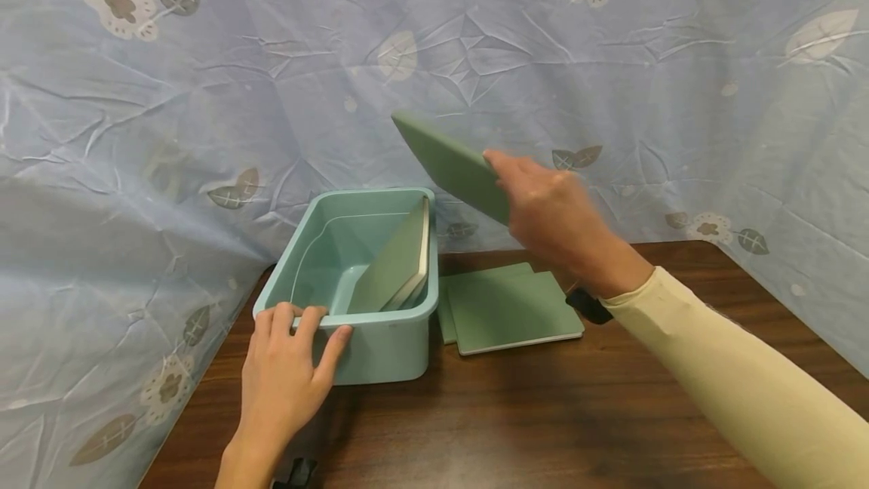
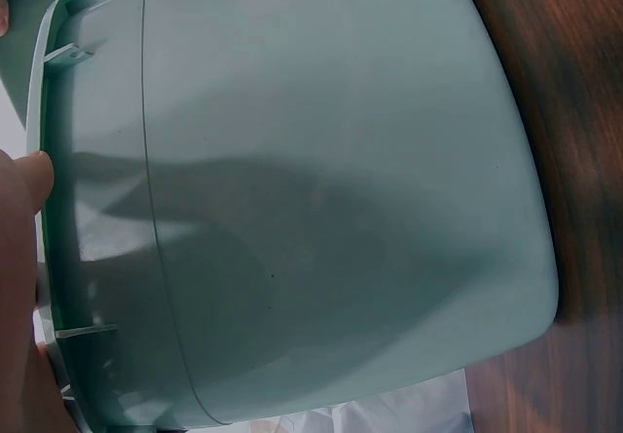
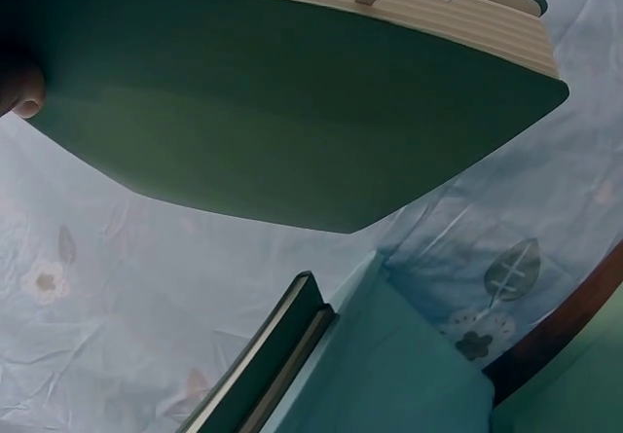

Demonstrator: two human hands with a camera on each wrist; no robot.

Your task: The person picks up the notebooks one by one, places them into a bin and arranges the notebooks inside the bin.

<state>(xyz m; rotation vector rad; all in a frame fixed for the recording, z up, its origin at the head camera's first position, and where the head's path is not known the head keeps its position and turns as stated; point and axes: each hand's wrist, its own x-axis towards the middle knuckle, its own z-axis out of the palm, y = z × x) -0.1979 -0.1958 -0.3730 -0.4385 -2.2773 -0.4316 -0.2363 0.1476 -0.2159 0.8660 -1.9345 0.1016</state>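
My right hand (image 1: 553, 206) grips a green hardcover notebook (image 1: 451, 164) and holds it tilted in the air, above and right of the bin. In the right wrist view this notebook (image 3: 292, 112) shows cream page edges and a pale ribbon. My left hand (image 1: 281, 376) holds the near rim of a light teal plastic bin (image 1: 380, 349), its fingers over the edge and its thumb on the outer side. Inside the bin, green notebooks (image 1: 394, 259) lean against the right wall. The left wrist view shows mostly the outside of the bin (image 2: 321, 209).
Right of the bin, two more green notebooks (image 1: 512, 312) lie overlapping on the dark wooden table (image 1: 543, 413). A bluish floral cloth (image 1: 326, 96) hangs behind the table and along both sides.
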